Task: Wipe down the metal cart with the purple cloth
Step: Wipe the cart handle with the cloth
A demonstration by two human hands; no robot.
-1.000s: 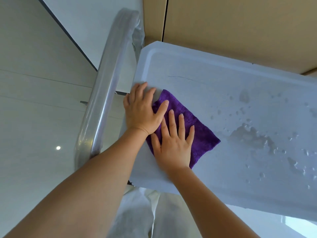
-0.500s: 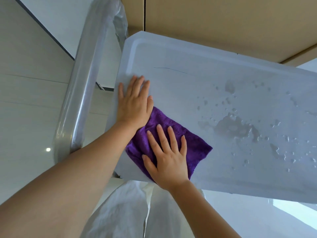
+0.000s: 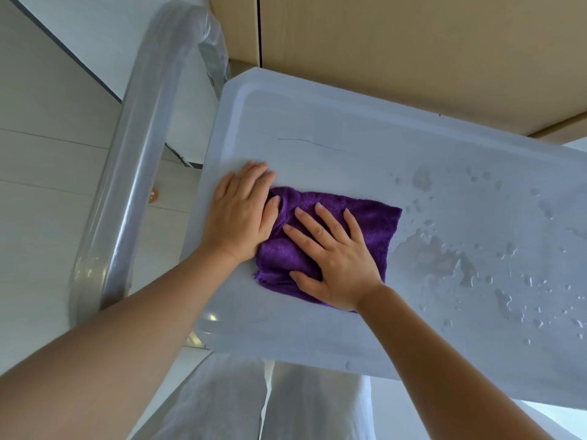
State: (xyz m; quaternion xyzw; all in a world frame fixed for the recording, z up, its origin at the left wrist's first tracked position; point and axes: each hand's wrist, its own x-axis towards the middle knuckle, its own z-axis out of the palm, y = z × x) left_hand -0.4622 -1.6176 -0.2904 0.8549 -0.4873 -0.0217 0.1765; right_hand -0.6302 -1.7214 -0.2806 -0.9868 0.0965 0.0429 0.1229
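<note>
The purple cloth [image 3: 365, 217] lies spread on the metal cart's top shelf [image 3: 333, 128], near its left end. My right hand [image 3: 333, 258] presses flat on the cloth with fingers spread. My left hand [image 3: 241, 211] lies flat on the shelf by the left rim, its thumb side touching the cloth's left edge. Water drops and a puddle [image 3: 438, 258] sit on the shelf just right of the cloth.
The cart's plastic-wrapped handle bar [image 3: 139, 147] runs along the left end. A wooden cabinet [image 3: 397, 42] stands behind the cart. Pale floor tiles [image 3: 47, 173] lie to the left. White trousers [image 3: 254, 404] show below the shelf's near edge.
The cloth, under my right hand, has slid right toward the puddle and lies wider. My left hand has stayed by the left rim.
</note>
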